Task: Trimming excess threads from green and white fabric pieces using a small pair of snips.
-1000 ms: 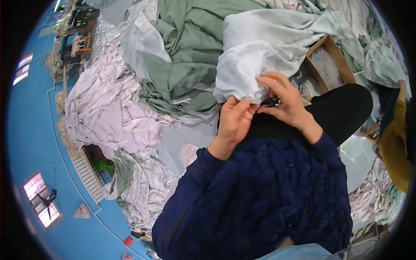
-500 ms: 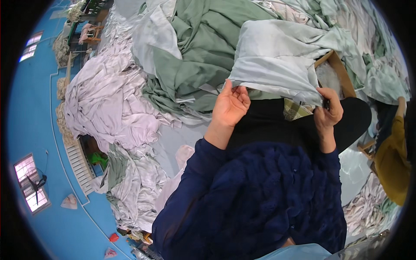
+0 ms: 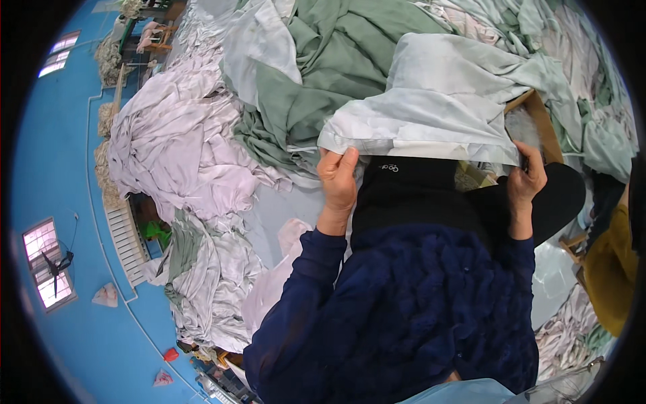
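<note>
A pale grey-green piece of cloth [image 3: 437,108] lies stretched over my lap, its hemmed near edge pulled straight between my hands. My left hand [image 3: 338,178] pinches the left corner of that edge, thumb on top. At the other end, my right hand [image 3: 527,174] grips the edge between thumb and fingers. Beyond and left of the cloth, darker green fabric [image 3: 336,60] lies in loose folds. Just behind my right hand stands an open cardboard box [image 3: 542,124] with something translucent inside, partly covered by the cloth.
Heaps of pale lilac fabric [image 3: 171,148] spread on the left, with more crumpled cloth [image 3: 215,289] nearer. At the far right sits another person in a mustard garment [image 3: 609,269]. A blue wall [image 3: 60,155] with windows runs along the left side.
My left hand has moved left and now pinches the cloth's corner, its palm turned down. The near edge has been drawn out longer and straighter.
</note>
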A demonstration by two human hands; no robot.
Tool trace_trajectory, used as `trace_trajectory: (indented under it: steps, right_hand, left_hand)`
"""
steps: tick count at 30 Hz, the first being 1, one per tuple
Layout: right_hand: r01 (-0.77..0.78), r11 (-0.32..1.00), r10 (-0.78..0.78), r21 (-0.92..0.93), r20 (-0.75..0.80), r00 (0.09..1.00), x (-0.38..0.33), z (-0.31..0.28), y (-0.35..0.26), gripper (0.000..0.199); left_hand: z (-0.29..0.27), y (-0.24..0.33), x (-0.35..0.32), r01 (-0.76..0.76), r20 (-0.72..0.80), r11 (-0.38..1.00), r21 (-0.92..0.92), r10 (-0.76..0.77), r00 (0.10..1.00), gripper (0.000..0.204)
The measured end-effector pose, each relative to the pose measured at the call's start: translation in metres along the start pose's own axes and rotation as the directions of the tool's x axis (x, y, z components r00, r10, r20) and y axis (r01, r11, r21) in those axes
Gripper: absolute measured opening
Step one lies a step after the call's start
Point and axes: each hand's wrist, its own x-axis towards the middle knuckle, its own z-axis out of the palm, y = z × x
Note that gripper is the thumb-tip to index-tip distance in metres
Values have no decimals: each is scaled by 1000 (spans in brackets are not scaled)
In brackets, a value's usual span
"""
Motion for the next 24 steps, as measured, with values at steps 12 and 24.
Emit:
trace_trajectory:
  steps: [12,24]
  right_hand:
    - [-93,995,97,41,-83,992,-14,-1,44,27]
    - [-156,984,165,86,-105,981,-17,3,55,25]
  left_hand:
    - [-12,8,8,-319,220,822,472,240,945,8]
    - [-18,4,11,-294,180,833,468,236,955,13]
